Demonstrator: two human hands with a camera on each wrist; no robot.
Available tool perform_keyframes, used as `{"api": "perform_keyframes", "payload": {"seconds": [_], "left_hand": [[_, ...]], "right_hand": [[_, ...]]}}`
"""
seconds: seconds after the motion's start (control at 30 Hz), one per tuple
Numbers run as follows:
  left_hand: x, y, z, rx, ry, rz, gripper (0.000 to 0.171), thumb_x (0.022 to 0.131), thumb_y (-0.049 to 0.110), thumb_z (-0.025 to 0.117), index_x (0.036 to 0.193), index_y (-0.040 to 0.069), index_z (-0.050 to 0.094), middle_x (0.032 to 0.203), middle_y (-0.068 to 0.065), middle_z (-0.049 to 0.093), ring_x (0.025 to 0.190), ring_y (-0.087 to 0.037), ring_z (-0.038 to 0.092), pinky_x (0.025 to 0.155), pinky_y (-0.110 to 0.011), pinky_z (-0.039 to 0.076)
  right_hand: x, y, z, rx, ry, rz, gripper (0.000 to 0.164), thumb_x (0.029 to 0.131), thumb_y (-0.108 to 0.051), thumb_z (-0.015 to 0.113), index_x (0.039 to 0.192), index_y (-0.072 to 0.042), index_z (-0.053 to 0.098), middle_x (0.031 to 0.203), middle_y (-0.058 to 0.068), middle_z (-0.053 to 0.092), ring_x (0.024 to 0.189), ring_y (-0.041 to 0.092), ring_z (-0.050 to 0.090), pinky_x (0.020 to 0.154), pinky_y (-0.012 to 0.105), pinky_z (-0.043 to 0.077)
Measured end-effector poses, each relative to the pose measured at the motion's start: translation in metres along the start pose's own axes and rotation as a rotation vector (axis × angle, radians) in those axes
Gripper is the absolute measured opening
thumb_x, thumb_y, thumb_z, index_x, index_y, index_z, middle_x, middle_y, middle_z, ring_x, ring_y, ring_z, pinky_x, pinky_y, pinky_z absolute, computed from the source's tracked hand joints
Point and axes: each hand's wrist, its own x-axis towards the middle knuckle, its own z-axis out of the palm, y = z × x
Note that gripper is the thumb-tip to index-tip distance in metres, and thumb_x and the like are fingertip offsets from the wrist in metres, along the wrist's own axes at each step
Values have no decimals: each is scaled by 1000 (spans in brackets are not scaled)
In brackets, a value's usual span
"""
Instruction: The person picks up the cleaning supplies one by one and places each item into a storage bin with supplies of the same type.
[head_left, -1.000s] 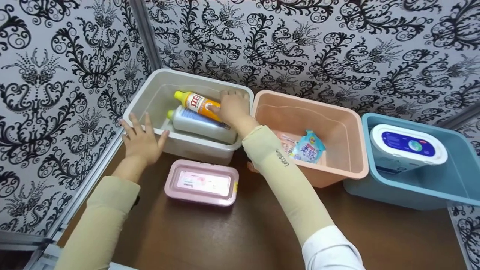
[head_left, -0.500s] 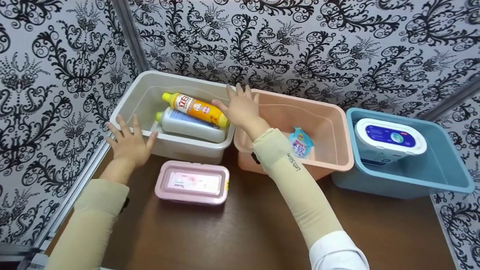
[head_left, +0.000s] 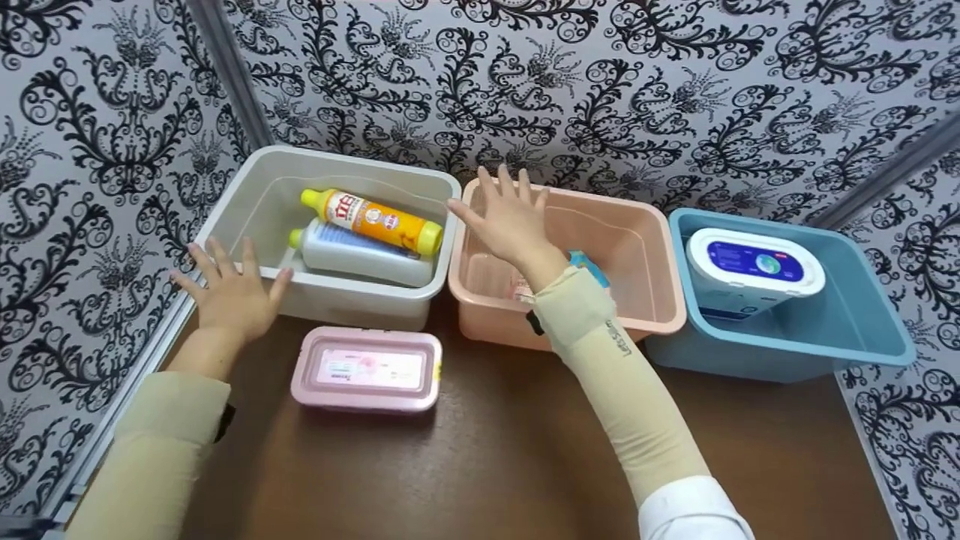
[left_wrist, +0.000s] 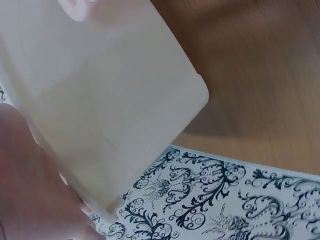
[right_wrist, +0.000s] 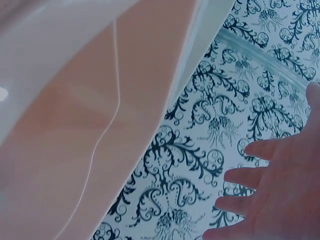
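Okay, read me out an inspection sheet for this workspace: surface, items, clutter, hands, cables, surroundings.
Surface: brown table, dark wood look.
Items: white bin holds an orange bottle and white bottle, both lying down; peach bin holds a partly hidden blue packet.
Clutter: pink box before the white bin; blue bin holding a white-lidded tub.
Hands: left hand spread by the white bin's rim, contact unclear; right hand spread above the peach bin, holding nothing.
Cables: nothing seen.
Surroundings: patterned panels, metal post.

Moved right fingers (head_left: 508, 184) off the orange bottle (head_left: 379, 223) in the beige bin (head_left: 360, 304) toward three o'clock, spreading them at the peach bin's (head_left: 616, 225) ten-o'clock corner.
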Motion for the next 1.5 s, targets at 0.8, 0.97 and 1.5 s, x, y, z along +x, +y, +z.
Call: {"api": "perform_keyframes", "payload": {"seconds": [0.8,0.97,1.5], "left_hand": [[22,87,-7,-69,54,353,83,93,62,32,151,9,7,155,-26,-2,137,-56,-9,101,-72,-14],[21,106,-8,-60,37,411,83,92,59,38,151,10,8,155,-25,0,138,-53,-9,102,-71,-13],[4,131,1,-73,142,646,86,82,58,57,149,13,26,156,-17,18,142,-44,9,112,-62,-1]], "right_hand": [[-42,81,-10,15,74,83,84,87,-73,23,152,-25,3,158,9,-5,144,34,-12,109,61,-15],[-54,99,-13,14,81,101,83,88,-72,24,152,-24,2,158,9,-5,144,34,-13,109,61,-15],[-102,177,-6,2,169,165,92,84,-77,25,152,-18,10,158,16,8,144,42,-3,108,68,-6]]}}
